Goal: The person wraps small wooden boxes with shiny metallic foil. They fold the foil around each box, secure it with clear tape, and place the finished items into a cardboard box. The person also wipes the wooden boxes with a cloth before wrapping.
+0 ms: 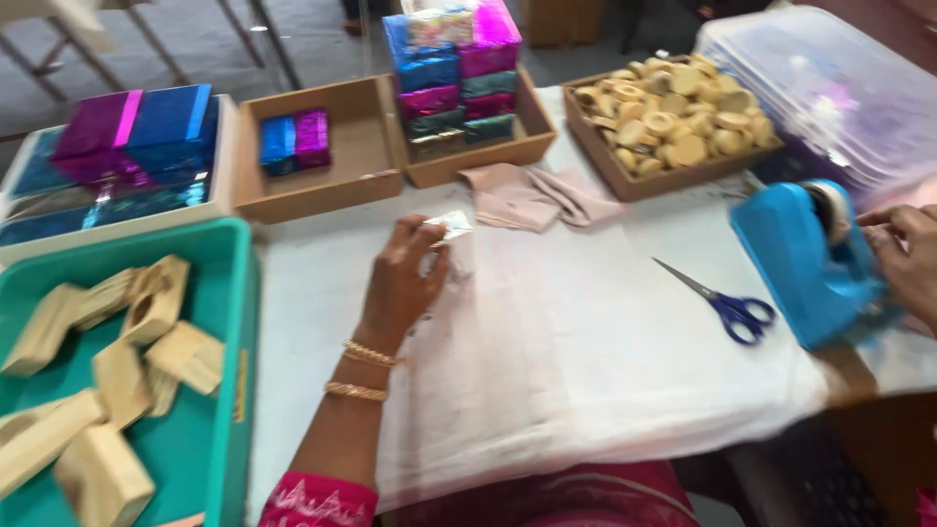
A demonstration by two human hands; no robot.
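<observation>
The person sits at a counter (586, 342) spread with a white cloth, and everything is laid out within arm's reach, which seems the reason for the ring of boxes along the far edge. The left hand (402, 278) is closed around a small crinkled piece of clear wrap (447, 226), pinched at the fingertips and lifted just off the cloth, so the film stays open rather than sticking to itself. The right hand (903, 259) rests against the back of a blue tape dispenser (805, 263) at the right end of the counter; its fingers curl toward the roll, though the blur keeps me from telling whether they grip tape or only touch the dispenser. Blue-handled scissors (727, 304) lie just beside the dispenser, blades pointing toward the middle of the cloth. A pinkish rag (532, 195) is crumpled near the far edge. Behind it, one cardboard tray (673, 122) is heaped with pale round blocks, another box (464, 98) carries a stack of shiny pink and blue wrapped packs, and a third (312, 146) holds only two. At the left a teal bin (210, 429) holds wooden moulds, tipped loosely together.
</observation>
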